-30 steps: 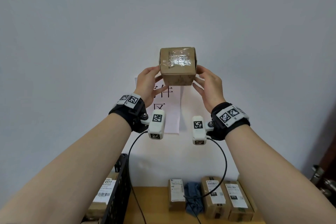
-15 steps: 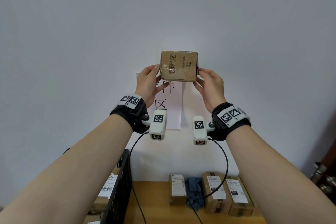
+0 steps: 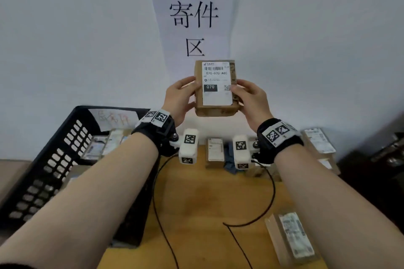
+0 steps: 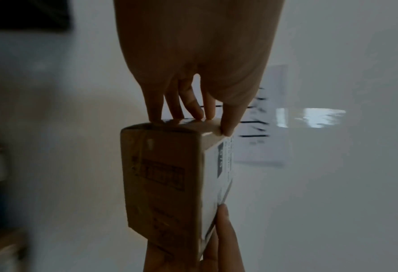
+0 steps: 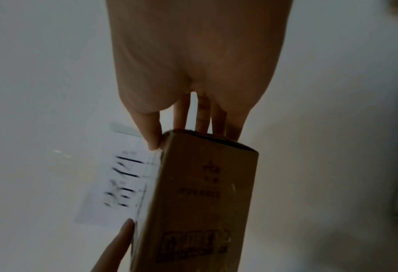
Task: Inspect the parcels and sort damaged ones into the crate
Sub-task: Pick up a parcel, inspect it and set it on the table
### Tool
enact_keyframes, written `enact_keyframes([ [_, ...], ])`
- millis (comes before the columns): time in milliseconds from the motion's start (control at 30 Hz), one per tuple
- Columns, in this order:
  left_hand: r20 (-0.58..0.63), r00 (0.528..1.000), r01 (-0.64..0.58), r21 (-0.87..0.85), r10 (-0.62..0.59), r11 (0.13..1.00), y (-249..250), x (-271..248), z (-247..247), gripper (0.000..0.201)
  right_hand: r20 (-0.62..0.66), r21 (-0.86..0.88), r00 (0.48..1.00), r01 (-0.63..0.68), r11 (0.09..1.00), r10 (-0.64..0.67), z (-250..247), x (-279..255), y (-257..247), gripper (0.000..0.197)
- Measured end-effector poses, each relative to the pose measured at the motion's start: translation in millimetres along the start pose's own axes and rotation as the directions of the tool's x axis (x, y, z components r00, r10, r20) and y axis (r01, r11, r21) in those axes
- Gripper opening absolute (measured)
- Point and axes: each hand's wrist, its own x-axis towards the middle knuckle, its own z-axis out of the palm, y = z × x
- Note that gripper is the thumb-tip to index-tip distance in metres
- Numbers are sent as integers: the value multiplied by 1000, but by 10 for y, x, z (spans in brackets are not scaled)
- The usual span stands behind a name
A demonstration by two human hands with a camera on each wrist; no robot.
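I hold a small brown cardboard parcel (image 3: 215, 87) upright in front of the wall, above the table's far edge. Its white shipping label with a barcode and "070" faces me. My left hand (image 3: 189, 92) grips its left side and my right hand (image 3: 237, 94) grips its right side, thumbs on the front. The left wrist view shows the parcel (image 4: 165, 180) from its taped side, and the right wrist view shows the parcel (image 5: 200, 198) from a printed brown face. The black slotted crate (image 3: 54, 159) stands at the left with several parcels inside.
Along the wall on the wooden table (image 3: 207, 199) lie a labelled parcel (image 3: 215, 149), a blue bundle (image 3: 229, 156) and more parcels at the right (image 3: 319, 142). Another labelled parcel (image 3: 293, 238) lies near the front right. A paper sign (image 3: 194, 24) hangs on the wall. Black cables cross the table.
The parcel has been turned from its taped end, past a printed side, to its label face. Both hands have come down with it, and my view has tilted towards the table.
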Motion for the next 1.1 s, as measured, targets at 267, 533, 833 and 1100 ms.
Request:
enact_keyframes([
  [267, -187, 942, 284, 8, -278, 959, -1924, -103, -581, 36, 63, -304, 926, -337, 891, 371, -296, -237, 1770, 40],
  [533, -323, 820, 549, 209, -472, 809, -3404, -338, -1246, 40, 191, -721, 721, -357, 594, 666, -312, -597, 2766, 31],
  [833, -354, 759, 646, 308, -546, 698, -3813, -331, -1493, 51, 431, -850, 703, 106, 516, 566, 15, -529, 2985, 53],
  [1100, -301, 721, 692, 262, -624, 673, -3801, -261, -1596, 41, 364, -931, 561, 237, 278, 743, 292, -443, 3195, 29],
])
